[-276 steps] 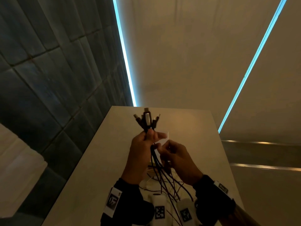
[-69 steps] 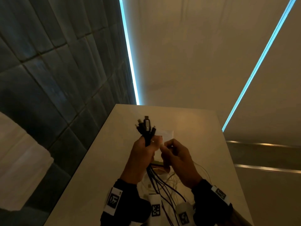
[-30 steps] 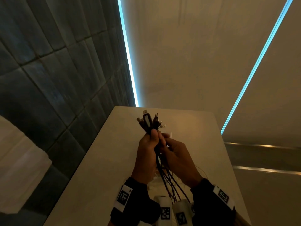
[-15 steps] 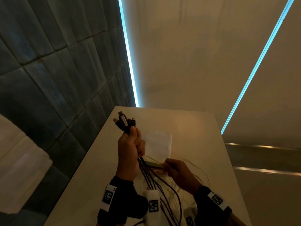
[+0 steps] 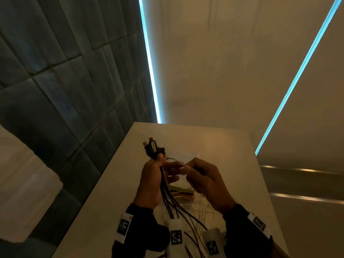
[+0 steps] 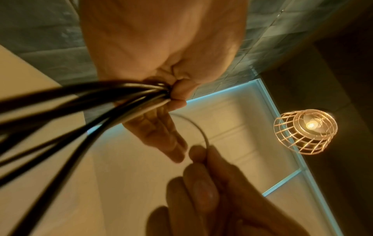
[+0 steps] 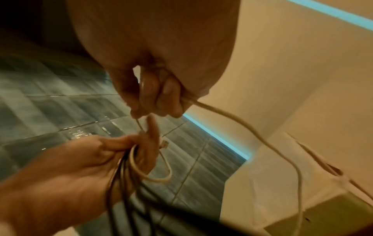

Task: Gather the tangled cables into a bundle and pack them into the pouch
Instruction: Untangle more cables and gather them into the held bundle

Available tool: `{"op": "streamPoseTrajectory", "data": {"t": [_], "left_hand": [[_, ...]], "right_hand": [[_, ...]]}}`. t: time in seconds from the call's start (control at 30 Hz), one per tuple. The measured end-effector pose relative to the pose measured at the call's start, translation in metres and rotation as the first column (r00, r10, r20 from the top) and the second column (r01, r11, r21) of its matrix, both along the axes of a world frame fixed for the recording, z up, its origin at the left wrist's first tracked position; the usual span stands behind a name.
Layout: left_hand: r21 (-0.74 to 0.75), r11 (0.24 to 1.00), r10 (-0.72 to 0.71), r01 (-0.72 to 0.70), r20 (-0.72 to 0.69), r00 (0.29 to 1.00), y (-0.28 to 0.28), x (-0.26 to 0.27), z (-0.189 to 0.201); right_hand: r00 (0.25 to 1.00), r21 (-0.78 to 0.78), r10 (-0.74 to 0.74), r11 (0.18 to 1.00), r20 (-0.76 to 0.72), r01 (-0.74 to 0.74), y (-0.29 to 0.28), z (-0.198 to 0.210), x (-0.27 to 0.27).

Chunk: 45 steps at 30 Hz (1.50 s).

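My left hand point(image 5: 161, 161) grips a bundle of black cables point(image 5: 168, 200) just below their plugs point(image 5: 152, 148), which stick up above the fist. In the left wrist view the black cables point(image 6: 80, 103) run out of the pinch while the other fingers lie straight. My right hand point(image 5: 188, 167), close beside it, pinches a thin white cable point(image 7: 242, 124) that loops over to the left hand point(image 7: 70, 167). The pale pouch point(image 5: 186, 154) with a green edge lies flat on the table behind and under both hands, mostly hidden.
The narrow beige table point(image 5: 232, 146) runs away from me, with a dark tiled wall point(image 5: 65, 90) along its left side. More white cable point(image 5: 202, 211) lies loose on it between my wrists. A caged lamp point(image 6: 304, 131) hangs overhead.
My right hand rose from the table with the white cable and came up beside the left. The left hand carried its black bundle right, back toward the middle.
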State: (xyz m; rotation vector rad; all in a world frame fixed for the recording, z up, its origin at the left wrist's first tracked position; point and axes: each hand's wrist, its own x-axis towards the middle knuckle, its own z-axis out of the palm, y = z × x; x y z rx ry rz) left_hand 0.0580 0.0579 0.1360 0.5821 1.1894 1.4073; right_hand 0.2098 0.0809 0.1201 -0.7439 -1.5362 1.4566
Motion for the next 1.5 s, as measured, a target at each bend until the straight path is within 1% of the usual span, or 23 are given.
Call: {"op": "streamPoseTrajectory", "data": {"t": [0.07,0.1,0.13,0.27,0.37,0.5,0.6,0.77,0.93,1.0,1.03,1.1,1.13,1.17,1.23,1.3,1.37,1.43,1.5], "left_hand": [[0.049,0.998,-0.048,0.041,0.167,0.985,-0.001,0.002,0.003],[0.085,0.995,-0.064,0.046,0.228,0.972,-0.002,0.002,0.005],[0.118,0.992,-0.068,0.039,0.250,0.966,-0.002,0.001,0.006],[0.211,0.977,-0.078,0.024,0.253,0.964,-0.002,0.003,0.001],[0.247,0.969,-0.079,0.015,0.251,0.965,0.001,0.005,-0.004],[0.273,0.962,-0.071,0.010,0.216,0.974,0.003,0.002,-0.007],[0.272,0.962,-0.022,-0.037,0.210,0.977,0.003,0.000,-0.011],[0.245,0.964,0.051,-0.103,0.212,0.976,0.001,-0.007,-0.014],[0.257,0.959,0.071,-0.122,0.200,0.977,-0.001,-0.011,-0.009],[0.245,0.962,0.078,-0.121,0.179,0.981,-0.001,-0.012,-0.009],[0.225,0.967,0.087,-0.122,0.161,0.983,-0.001,-0.012,-0.010],[0.158,0.979,0.107,-0.127,0.127,0.986,-0.002,-0.012,-0.010],[0.125,0.983,0.118,-0.131,0.110,0.987,-0.002,-0.011,-0.010],[0.098,0.986,0.130,-0.138,0.087,0.988,-0.002,-0.011,-0.010],[0.047,0.987,0.155,-0.156,0.024,0.988,-0.001,-0.011,-0.011],[0.004,0.986,0.166,-0.166,-0.025,0.986,0.000,-0.010,-0.011],[-0.004,0.986,0.166,-0.166,-0.022,0.986,-0.001,-0.007,-0.009],[0.015,0.987,0.157,-0.157,0.025,0.987,-0.003,-0.004,-0.005],[0.055,0.988,0.136,-0.145,0.149,0.979,-0.004,-0.003,-0.001]], "right_hand": [[0.996,-0.037,0.080,0.996,0.038,-0.078,-0.007,0.002,-0.005],[0.994,-0.067,0.096,0.993,0.058,-0.092,-0.009,-0.002,-0.005],[0.991,-0.094,0.107,0.991,0.076,-0.099,-0.010,-0.006,-0.004],[0.982,-0.196,0.168,0.969,0.085,-0.149,-0.010,-0.018,0.003],[0.977,-0.215,0.199,0.960,0.082,-0.178,-0.010,-0.026,0.005],[0.973,-0.256,0.198,0.953,0.119,-0.163,-0.003,-0.053,0.009],[0.964,-0.283,0.183,0.951,0.191,-0.125,0.004,-0.078,0.014],[0.959,-0.382,0.163,0.922,0.233,-0.064,0.007,-0.106,0.023],[0.924,-0.457,0.173,0.889,0.342,0.003,0.004,-0.139,0.030],[0.909,-0.459,0.140,0.886,0.393,0.062,0.004,-0.148,0.031],[0.903,-0.440,0.096,0.892,0.418,0.108,0.006,-0.149,0.028],[0.870,-0.336,-0.046,0.912,0.490,0.238,0.015,-0.141,0.023],[0.858,-0.277,-0.121,0.916,0.500,0.290,0.021,-0.131,0.018],[0.865,-0.241,-0.181,0.916,0.467,0.322,0.026,-0.117,0.013],[0.922,-0.195,-0.230,0.934,0.310,0.299,0.031,-0.080,0.003],[0.970,-0.120,-0.187,0.971,0.153,0.206,0.028,-0.038,-0.005],[0.995,-0.041,-0.068,0.997,0.066,0.071,0.021,-0.009,-0.010],[0.994,-0.010,0.069,0.998,0.088,-0.068,0.011,0.002,-0.013],[0.976,-0.032,0.155,0.988,0.154,-0.152,0.003,-0.005,-0.013]]}}
